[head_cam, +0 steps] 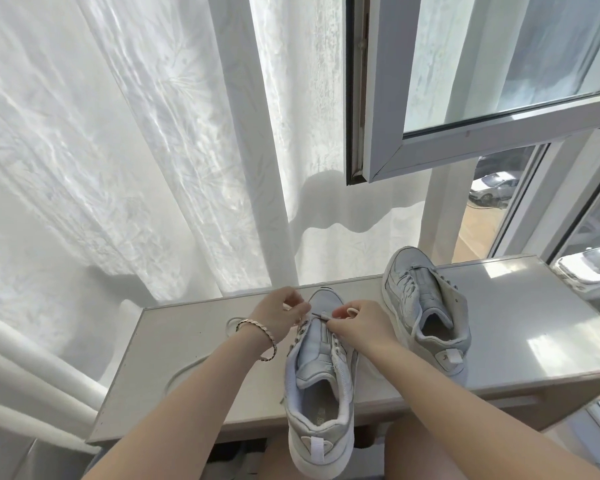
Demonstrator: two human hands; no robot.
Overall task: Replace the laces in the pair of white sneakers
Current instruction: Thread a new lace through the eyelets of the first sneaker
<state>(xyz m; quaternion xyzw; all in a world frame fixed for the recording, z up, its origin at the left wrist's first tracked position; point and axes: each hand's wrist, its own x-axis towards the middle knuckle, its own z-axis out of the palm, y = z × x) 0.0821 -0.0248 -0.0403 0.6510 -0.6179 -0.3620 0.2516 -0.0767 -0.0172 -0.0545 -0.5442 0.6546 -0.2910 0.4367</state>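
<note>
The white flat shoelace sits at the toe end of the near white and pale-grey mesh sneaker, only just started through the lowest eyelets; the eyelet rows behind it look bare from here. The likeliest trouble, as I read it, is uneven ends. Much of the slack trails off to the left on the table, and a pull on one side alone would drag the short end back out of its eyelet. A twist in the flat lace under the tongue is the other risk. The sneaker's heel also overhangs the table's near edge, so a hard tug towards the body could tip it off.

My right hand has its fingers curled tight, pinching the lace just beside the tip, with a small loop sticking up behind them. My left hand is curled too, thumb and forefinger pinched together just over the left toe eyelet, apparently on the other run of the lace, though that grip is small in view. The hands are near each other, on either side of the tongue.

The pale grey glossy tabletop carries the second white sneaker to the right, still laced and well clear of both hands.
</note>
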